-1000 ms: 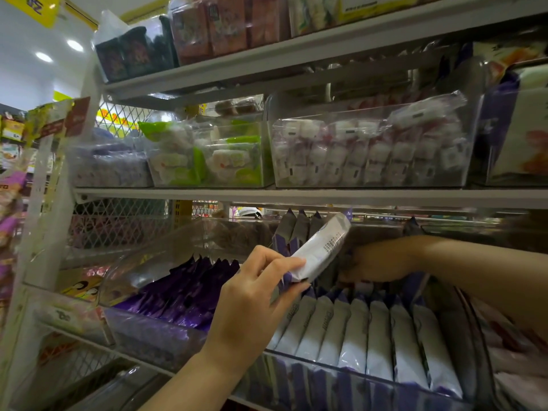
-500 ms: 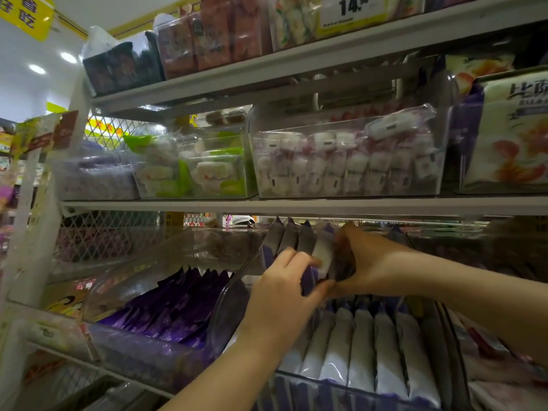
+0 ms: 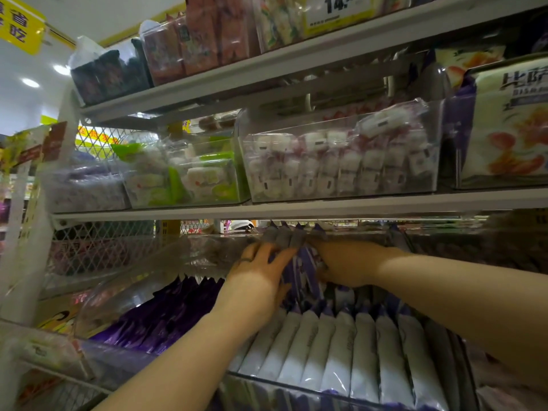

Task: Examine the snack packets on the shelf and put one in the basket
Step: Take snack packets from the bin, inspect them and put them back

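Observation:
White and purple snack packets (image 3: 341,348) stand in rows in a clear bin (image 3: 124,295) on the lower shelf. Further back in the same bin, a row of upright purple packets (image 3: 305,271) stands between my hands. My left hand (image 3: 261,277) reaches in from the lower left, its fingers lying straight against the left side of that back row. My right hand (image 3: 347,262) comes in from the right and grips the row from the other side, thumb in front; its fingers are hidden behind the packets. No basket is in view.
Dark purple packets (image 3: 166,315) fill the left part of the bin. The shelf above (image 3: 296,207) carries clear bins of white-pink sweets (image 3: 341,164) and green-white sweets (image 3: 184,179), low over my hands. A large snack bag (image 3: 510,123) stands at right. A mesh side panel (image 3: 98,250) closes the left.
My left hand carried the white packet from in front of the shelf into the back row, and now lies flat against that row. The right hand stayed there, holding the row.

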A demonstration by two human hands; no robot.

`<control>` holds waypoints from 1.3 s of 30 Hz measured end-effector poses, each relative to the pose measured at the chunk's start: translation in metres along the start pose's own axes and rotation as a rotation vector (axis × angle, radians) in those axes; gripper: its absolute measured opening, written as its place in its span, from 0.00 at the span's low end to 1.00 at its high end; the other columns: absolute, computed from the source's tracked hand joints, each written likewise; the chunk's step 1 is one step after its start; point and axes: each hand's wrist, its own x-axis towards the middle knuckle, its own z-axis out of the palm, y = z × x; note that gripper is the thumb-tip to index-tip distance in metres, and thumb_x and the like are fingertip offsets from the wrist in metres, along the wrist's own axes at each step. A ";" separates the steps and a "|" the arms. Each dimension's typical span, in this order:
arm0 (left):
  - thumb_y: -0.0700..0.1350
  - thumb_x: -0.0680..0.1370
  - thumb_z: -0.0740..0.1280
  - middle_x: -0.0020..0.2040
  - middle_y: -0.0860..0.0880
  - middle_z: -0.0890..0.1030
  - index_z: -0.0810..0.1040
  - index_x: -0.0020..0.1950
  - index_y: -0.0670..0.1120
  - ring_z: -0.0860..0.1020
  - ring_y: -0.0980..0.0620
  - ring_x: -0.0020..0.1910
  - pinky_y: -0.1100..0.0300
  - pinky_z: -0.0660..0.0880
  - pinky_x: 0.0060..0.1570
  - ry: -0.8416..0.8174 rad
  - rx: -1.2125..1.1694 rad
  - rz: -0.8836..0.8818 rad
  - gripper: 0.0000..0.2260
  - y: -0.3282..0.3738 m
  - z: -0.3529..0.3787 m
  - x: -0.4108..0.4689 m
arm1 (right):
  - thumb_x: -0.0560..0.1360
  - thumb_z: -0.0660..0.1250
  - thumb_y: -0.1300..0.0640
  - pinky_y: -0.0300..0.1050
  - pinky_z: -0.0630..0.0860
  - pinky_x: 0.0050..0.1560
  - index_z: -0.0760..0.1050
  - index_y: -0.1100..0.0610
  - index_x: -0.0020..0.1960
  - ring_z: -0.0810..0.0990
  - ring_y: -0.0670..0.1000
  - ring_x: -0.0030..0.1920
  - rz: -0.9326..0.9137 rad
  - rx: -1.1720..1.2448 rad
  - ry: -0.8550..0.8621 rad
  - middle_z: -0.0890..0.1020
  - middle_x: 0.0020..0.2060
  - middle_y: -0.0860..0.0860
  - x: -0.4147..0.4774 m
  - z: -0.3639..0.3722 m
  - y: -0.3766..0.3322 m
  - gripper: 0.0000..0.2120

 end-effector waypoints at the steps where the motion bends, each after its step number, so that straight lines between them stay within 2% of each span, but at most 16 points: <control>1: 0.49 0.79 0.62 0.73 0.51 0.62 0.58 0.76 0.56 0.61 0.47 0.71 0.56 0.72 0.61 -0.023 0.021 -0.004 0.26 -0.003 0.003 0.001 | 0.77 0.63 0.49 0.50 0.71 0.64 0.54 0.51 0.76 0.72 0.55 0.64 0.004 -0.027 -0.007 0.69 0.70 0.54 0.002 0.002 0.000 0.31; 5: 0.38 0.76 0.65 0.74 0.50 0.59 0.60 0.75 0.54 0.64 0.46 0.70 0.54 0.74 0.58 -0.140 0.101 -0.005 0.30 -0.010 0.006 0.016 | 0.66 0.74 0.38 0.53 0.65 0.71 0.51 0.47 0.77 0.66 0.55 0.71 -0.002 0.008 -0.139 0.64 0.74 0.49 0.004 -0.010 0.007 0.49; 8: 0.35 0.73 0.68 0.74 0.48 0.57 0.60 0.74 0.53 0.65 0.40 0.70 0.47 0.72 0.61 -0.313 0.030 -0.045 0.33 -0.011 0.001 0.034 | 0.62 0.77 0.39 0.54 0.64 0.72 0.52 0.46 0.77 0.64 0.54 0.72 0.018 -0.031 -0.208 0.63 0.74 0.48 0.004 -0.015 0.011 0.52; 10: 0.34 0.74 0.67 0.75 0.47 0.56 0.59 0.75 0.53 0.65 0.39 0.70 0.46 0.71 0.63 -0.370 0.003 -0.072 0.33 -0.013 0.000 0.043 | 0.61 0.77 0.39 0.55 0.67 0.69 0.55 0.47 0.76 0.67 0.56 0.70 0.028 -0.074 -0.203 0.66 0.73 0.50 0.007 -0.010 0.007 0.50; 14: 0.36 0.75 0.68 0.77 0.48 0.57 0.59 0.75 0.53 0.67 0.41 0.70 0.47 0.72 0.63 -0.316 0.011 -0.070 0.32 -0.018 0.004 0.047 | 0.64 0.75 0.39 0.55 0.71 0.65 0.56 0.47 0.76 0.70 0.57 0.67 0.071 -0.082 -0.258 0.67 0.72 0.51 0.012 -0.014 0.003 0.47; 18: 0.40 0.77 0.67 0.76 0.50 0.60 0.60 0.74 0.54 0.69 0.43 0.68 0.50 0.72 0.62 -0.310 0.000 -0.036 0.29 -0.021 -0.002 0.043 | 0.75 0.65 0.43 0.52 0.72 0.64 0.64 0.54 0.72 0.74 0.55 0.62 0.022 -0.090 -0.187 0.73 0.67 0.53 0.010 -0.017 -0.004 0.30; 20: 0.44 0.77 0.66 0.76 0.50 0.62 0.61 0.75 0.54 0.65 0.46 0.71 0.51 0.68 0.66 -0.257 -0.050 0.013 0.28 -0.021 -0.009 0.034 | 0.76 0.63 0.44 0.50 0.72 0.63 0.67 0.55 0.69 0.75 0.55 0.60 -0.003 -0.073 -0.201 0.75 0.65 0.54 0.005 -0.018 -0.004 0.26; 22: 0.49 0.77 0.65 0.77 0.51 0.60 0.58 0.77 0.53 0.59 0.50 0.75 0.52 0.62 0.71 -0.193 -0.022 0.066 0.30 -0.018 -0.015 0.023 | 0.76 0.64 0.43 0.47 0.72 0.61 0.63 0.54 0.72 0.74 0.54 0.59 0.014 -0.018 -0.201 0.75 0.62 0.50 -0.004 -0.027 0.000 0.28; 24: 0.51 0.77 0.64 0.77 0.53 0.57 0.56 0.78 0.54 0.54 0.52 0.76 0.51 0.57 0.73 -0.156 0.014 0.074 0.30 -0.011 -0.019 0.015 | 0.76 0.64 0.43 0.41 0.71 0.50 0.66 0.52 0.70 0.74 0.51 0.51 -0.001 -0.001 -0.162 0.76 0.49 0.44 -0.017 -0.038 0.007 0.25; 26: 0.51 0.78 0.62 0.77 0.55 0.57 0.55 0.77 0.56 0.54 0.52 0.76 0.51 0.53 0.75 -0.118 0.043 0.066 0.30 0.000 -0.023 0.010 | 0.76 0.64 0.43 0.39 0.71 0.46 0.71 0.52 0.66 0.74 0.49 0.49 0.000 -0.065 -0.153 0.78 0.49 0.46 -0.030 -0.046 0.016 0.22; 30: 0.48 0.76 0.63 0.71 0.54 0.68 0.68 0.72 0.56 0.65 0.51 0.71 0.47 0.52 0.75 0.010 0.005 0.163 0.23 0.033 -0.033 0.010 | 0.73 0.66 0.39 0.43 0.75 0.51 0.75 0.49 0.63 0.78 0.50 0.52 0.048 -0.148 -0.266 0.79 0.56 0.48 -0.063 -0.052 0.034 0.22; 32: 0.46 0.69 0.71 0.60 0.52 0.79 0.80 0.61 0.53 0.77 0.49 0.61 0.39 0.65 0.69 0.102 0.013 0.294 0.20 0.049 -0.033 0.012 | 0.71 0.68 0.43 0.44 0.77 0.53 0.77 0.47 0.60 0.79 0.51 0.53 0.046 -0.153 -0.280 0.81 0.55 0.47 -0.074 -0.052 0.037 0.19; 34: 0.47 0.62 0.76 0.51 0.53 0.83 0.84 0.50 0.54 0.82 0.50 0.52 0.38 0.72 0.61 0.151 0.036 0.411 0.17 0.064 -0.025 0.017 | 0.72 0.66 0.50 0.45 0.77 0.53 0.78 0.48 0.59 0.79 0.53 0.53 0.036 -0.164 -0.249 0.82 0.54 0.50 -0.078 -0.048 0.041 0.16; 36: 0.48 0.66 0.74 0.52 0.55 0.84 0.85 0.50 0.55 0.82 0.52 0.54 0.36 0.65 0.64 0.089 0.111 0.450 0.13 0.074 -0.017 0.024 | 0.71 0.65 0.53 0.44 0.77 0.49 0.79 0.50 0.56 0.79 0.53 0.50 0.067 -0.153 -0.215 0.82 0.51 0.51 -0.077 -0.045 0.045 0.14; 38: 0.48 0.77 0.64 0.66 0.54 0.77 0.78 0.63 0.55 0.72 0.50 0.68 0.36 0.36 0.68 -0.107 0.165 0.374 0.15 0.077 -0.009 0.032 | 0.72 0.65 0.54 0.43 0.77 0.45 0.80 0.52 0.52 0.79 0.52 0.46 0.094 -0.147 -0.198 0.82 0.47 0.52 -0.075 -0.044 0.049 0.11; 39: 0.48 0.81 0.59 0.71 0.54 0.71 0.73 0.69 0.55 0.66 0.49 0.72 0.42 0.22 0.62 -0.221 0.178 0.318 0.16 0.074 -0.003 0.035 | 0.72 0.65 0.54 0.44 0.77 0.46 0.80 0.52 0.51 0.79 0.51 0.45 0.102 -0.153 -0.185 0.82 0.47 0.51 -0.074 -0.043 0.051 0.10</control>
